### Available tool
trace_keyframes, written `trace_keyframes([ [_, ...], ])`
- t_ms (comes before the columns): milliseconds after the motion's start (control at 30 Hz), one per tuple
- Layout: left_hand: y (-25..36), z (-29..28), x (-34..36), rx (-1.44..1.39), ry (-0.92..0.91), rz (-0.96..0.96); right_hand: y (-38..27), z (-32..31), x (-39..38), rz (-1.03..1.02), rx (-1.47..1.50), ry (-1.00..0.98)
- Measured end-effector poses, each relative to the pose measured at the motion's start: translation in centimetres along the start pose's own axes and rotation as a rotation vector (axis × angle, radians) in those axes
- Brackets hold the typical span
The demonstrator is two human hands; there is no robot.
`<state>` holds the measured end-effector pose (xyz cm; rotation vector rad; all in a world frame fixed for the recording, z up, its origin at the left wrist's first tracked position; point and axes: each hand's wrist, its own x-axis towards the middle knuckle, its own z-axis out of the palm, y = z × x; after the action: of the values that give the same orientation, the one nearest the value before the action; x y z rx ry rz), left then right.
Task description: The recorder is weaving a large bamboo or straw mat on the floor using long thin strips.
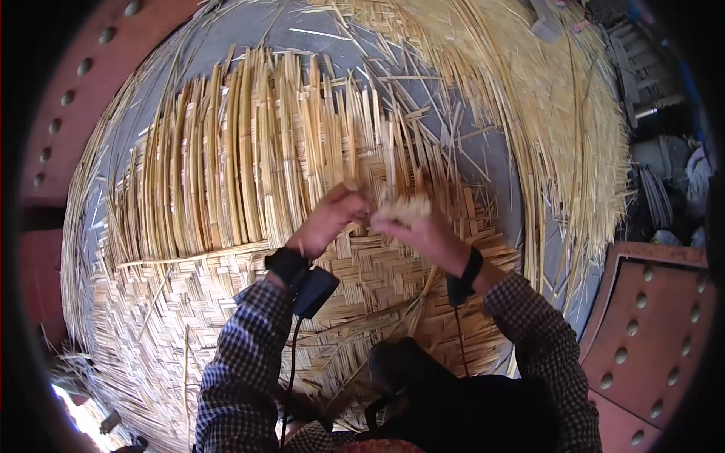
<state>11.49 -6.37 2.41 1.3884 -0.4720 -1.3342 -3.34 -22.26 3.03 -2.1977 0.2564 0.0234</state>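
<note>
A large mat (362,272) of split reed or bamboo strips lies beneath my hands, its near part woven in a tight diagonal pattern. From the weave, long loose-ended strips (245,143) run side by side toward the far edge. Over the boundary between them is my left hand (336,215), fingers bent and pinched together. Close beside it, my right hand (427,234) is curled, with a pale blurred patch at its fingers. What either hand grips is too smeared to make out. A single strip (196,257) lies crosswise along the weave's left side.
More loose straw-coloured strips (559,113) cover the grey floor (495,162) at the far right. Reddish panels with round metal studs stand at the upper left (91,83) and lower right (642,332). Bags and clutter (668,166) sit at the right edge. Cables hang from my wrist straps (287,266).
</note>
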Motion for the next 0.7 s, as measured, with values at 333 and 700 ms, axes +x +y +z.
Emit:
trace_keyframes([
  [333, -5.9, -2.5, -4.0, 0.977, 0.825, 0.422, 4.4, -1.7, -3.3, -0.209, -0.771, 0.051],
  [700, -9.1, 1.0, -6.5, 1.667, 0.507, 0.264, 3.4, 0.2, -0.8, -0.146, -0.780, -0.153],
])
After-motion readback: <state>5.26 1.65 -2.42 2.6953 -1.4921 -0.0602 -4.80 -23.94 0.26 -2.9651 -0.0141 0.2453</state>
